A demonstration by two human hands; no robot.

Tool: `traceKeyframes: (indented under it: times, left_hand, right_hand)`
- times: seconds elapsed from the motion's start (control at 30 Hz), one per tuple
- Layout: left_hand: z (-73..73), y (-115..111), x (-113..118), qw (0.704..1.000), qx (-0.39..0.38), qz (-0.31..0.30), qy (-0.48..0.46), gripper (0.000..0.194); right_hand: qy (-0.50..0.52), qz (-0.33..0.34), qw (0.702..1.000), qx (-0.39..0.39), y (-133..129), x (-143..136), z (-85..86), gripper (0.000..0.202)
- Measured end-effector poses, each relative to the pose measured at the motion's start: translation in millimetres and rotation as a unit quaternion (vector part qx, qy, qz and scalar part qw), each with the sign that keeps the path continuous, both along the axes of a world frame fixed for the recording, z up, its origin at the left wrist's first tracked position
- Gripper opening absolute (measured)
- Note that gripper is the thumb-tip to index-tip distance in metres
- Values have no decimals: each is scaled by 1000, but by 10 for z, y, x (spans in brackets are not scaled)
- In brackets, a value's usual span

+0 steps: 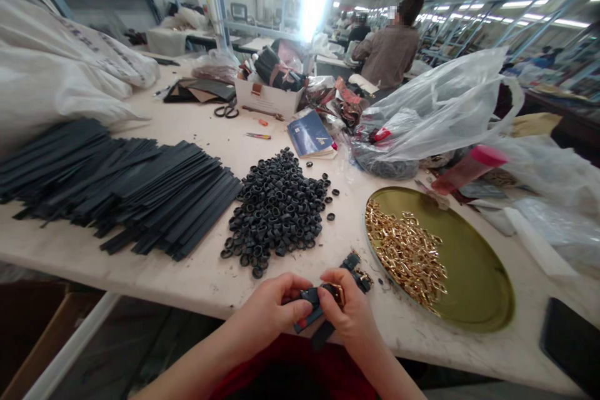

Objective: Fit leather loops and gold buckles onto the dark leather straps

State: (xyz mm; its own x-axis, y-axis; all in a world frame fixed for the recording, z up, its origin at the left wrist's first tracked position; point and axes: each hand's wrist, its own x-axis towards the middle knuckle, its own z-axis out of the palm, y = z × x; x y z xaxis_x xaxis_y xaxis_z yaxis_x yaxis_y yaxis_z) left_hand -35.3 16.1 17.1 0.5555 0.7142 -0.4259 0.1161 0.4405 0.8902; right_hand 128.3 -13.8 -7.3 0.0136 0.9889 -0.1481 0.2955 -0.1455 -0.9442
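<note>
Head view: our left hand and right hand grasp a dark strap; black loops lie heaped ahead; gold-coloured clasps on a round tray.

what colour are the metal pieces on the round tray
The metal pieces are shiny gold, best seen in the head view.

Two bare forearms, the left and the right, angle inward from below as a worker's hands meet at close quarters. The left hand pinches, thumb opposite curled fingers; the right hand mirrors it, index finger arched above the thumb, wrists low.
</note>
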Motion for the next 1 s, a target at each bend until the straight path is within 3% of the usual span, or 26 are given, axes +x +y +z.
traceKeyframes:
  times: [0.13, 0.33, 0.53, 0.63, 0.73, 1.0]
  left_hand:
    - [72, -56, 26, 999, -29, -22, 17, 32]
    - [238, -251, 42, 999, -1, -32, 43, 29]
    - [323, -417, 53, 999, 24, -21, 13, 33]
    - [383, -446, -7, 996, 31, -69, 36, 26]
    - [437, -468, -68, 987, 37, -123, 93, 18]
    - [472, -506, 38, 983, 63, -118, 129, 20]
  right_hand:
    - [-47, 130, 990, 8, -134, 53, 134, 9]
    - [-134, 183, 973, 37, -307, 77, 372, 8]
    - [-15, 143, 989, 32, -447, 42, 418, 14]
    - [29, 109, 992, 52, -508, 20, 391, 19]
    - [30, 100, 992, 71, -567, 23, 372, 17]
    - [-37, 128, 986, 96, -679, 120, 373, 8]
